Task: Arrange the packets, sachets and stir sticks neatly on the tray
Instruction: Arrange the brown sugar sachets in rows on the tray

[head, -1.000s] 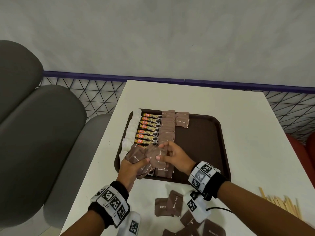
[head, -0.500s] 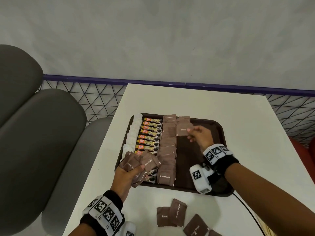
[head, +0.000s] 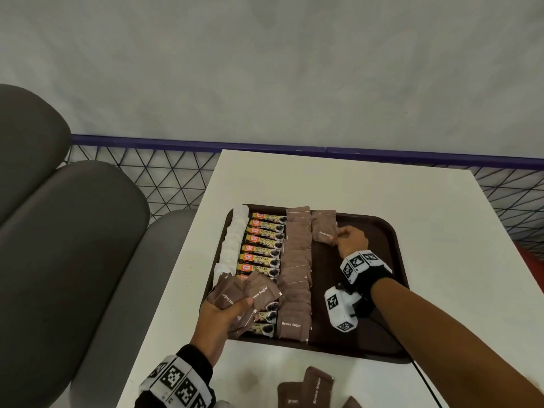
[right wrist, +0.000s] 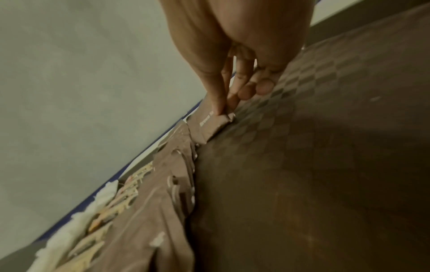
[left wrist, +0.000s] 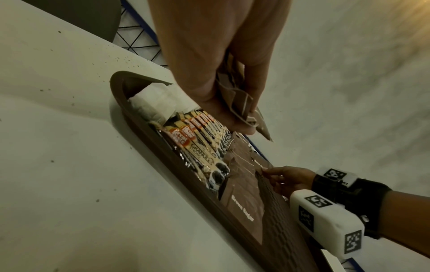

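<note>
— Where is the sachet now?

— My right hand [head: 350,241] pinches one brown sugar sachet [head: 323,232] at its corner. Half a second ago it was lifted; now it lies on the tray [head: 391,231], at the far end, just beside the brown sachet column [head: 295,278].

— And the room?

— Right of it the tray floor is bare up to the right rim. The sachet's long axis points away from me.

— Your left hand?

— My left hand [head: 219,316] stays at the tray's near-left corner, gripping a bundle of sachets [head: 244,293].
</note>
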`<state>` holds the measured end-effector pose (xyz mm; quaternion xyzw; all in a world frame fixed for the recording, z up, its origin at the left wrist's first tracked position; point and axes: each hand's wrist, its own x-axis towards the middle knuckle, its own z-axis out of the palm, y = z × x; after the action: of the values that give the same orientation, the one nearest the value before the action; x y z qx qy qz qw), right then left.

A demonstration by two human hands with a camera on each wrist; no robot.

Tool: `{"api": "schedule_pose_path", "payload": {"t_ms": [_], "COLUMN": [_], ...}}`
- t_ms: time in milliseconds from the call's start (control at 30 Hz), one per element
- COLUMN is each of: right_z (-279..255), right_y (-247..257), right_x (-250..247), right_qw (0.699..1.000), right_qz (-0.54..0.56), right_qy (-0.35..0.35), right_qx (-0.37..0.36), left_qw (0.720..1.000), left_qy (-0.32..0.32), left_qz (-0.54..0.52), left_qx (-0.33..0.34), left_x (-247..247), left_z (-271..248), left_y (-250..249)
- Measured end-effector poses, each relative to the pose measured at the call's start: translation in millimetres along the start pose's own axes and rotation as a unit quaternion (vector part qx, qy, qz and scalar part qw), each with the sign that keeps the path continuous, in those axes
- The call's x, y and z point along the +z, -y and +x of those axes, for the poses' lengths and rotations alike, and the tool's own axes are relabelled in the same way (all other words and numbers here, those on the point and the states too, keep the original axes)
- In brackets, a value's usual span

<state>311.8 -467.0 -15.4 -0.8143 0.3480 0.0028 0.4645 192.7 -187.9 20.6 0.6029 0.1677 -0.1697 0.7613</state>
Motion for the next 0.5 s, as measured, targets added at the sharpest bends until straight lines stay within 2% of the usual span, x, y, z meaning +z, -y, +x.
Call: {"api": "schedule_pose_path", "payload": {"t_ms": [267,400,500], "right_z": [14,-2,-22], "right_y": [-10,-7,-6], "right_x": [8,2,3], "right_qw": [0.995,0.990,0.984], "right_qz": [-0.072,-0.068,-0.051], "right_qy": [-0.019,-0.068,-0.048], "right_qx": [-0.060,-0.105,-0.164], "left_qw": [1.000,1.000,1.000], "left_qy": [-0.002,-0.011,-0.008], "left_qz": [0.019,0.023,0.018], "left_qx": [0.005,0.013,0.014], "left_x": [1,4,6], "left_z": [-1,-1,-3], "left_y": [-3,-3,-3]}}
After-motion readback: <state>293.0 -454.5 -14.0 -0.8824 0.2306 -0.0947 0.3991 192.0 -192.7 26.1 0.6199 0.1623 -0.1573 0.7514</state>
